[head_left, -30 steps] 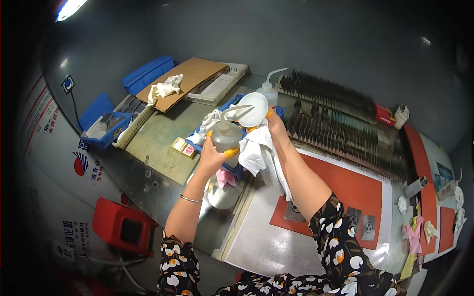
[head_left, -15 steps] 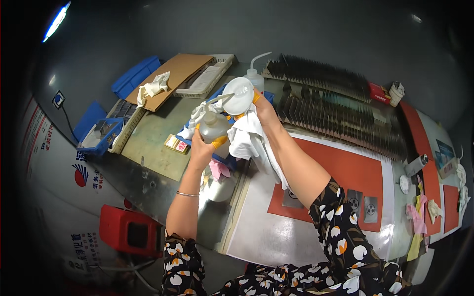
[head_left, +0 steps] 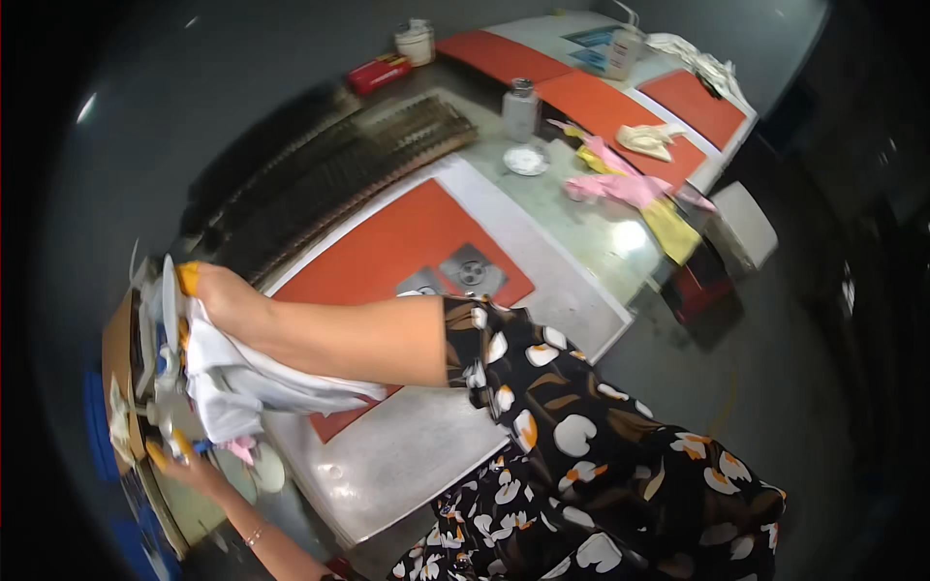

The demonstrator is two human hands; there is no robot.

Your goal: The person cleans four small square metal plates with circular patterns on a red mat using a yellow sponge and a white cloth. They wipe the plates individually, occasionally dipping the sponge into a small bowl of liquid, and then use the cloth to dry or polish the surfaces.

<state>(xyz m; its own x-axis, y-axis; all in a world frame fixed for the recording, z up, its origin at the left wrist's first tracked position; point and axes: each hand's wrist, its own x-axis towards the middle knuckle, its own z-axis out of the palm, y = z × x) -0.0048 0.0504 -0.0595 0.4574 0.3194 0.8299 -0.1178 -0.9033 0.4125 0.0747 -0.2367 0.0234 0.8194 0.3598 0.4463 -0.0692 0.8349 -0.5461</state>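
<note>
My right hand (head_left: 218, 290), with orange finger cots, grips a shallow white dish (head_left: 170, 302) that stands tilted, nearly edge-on to me. A white cloth (head_left: 228, 373) hangs from the same hand beneath my forearm. Lower down at the left, my left hand (head_left: 194, 470) has its orange-tipped fingers apart. Just beyond those fingertips is a translucent squeeze bottle (head_left: 177, 412), blurred by motion; the hand appears to be off it. Pink cloth (head_left: 237, 447) shows beside the bottle, partly covered by the white cloth.
An orange mat (head_left: 387, 247) bears flat metal plates (head_left: 472, 271). Behind it stand dark racks (head_left: 291, 184) of upright sheets. Farther right are a pump bottle (head_left: 521, 111), a small white dish (head_left: 526, 160), pink and yellow cloths (head_left: 620, 189) and a red stool (head_left: 699, 290).
My view has swung right, bringing the right side of the bench in. My left hand's fingers, around the squeeze bottle before, now appear apart from it. My right hand still holds the dish and cloth.
</note>
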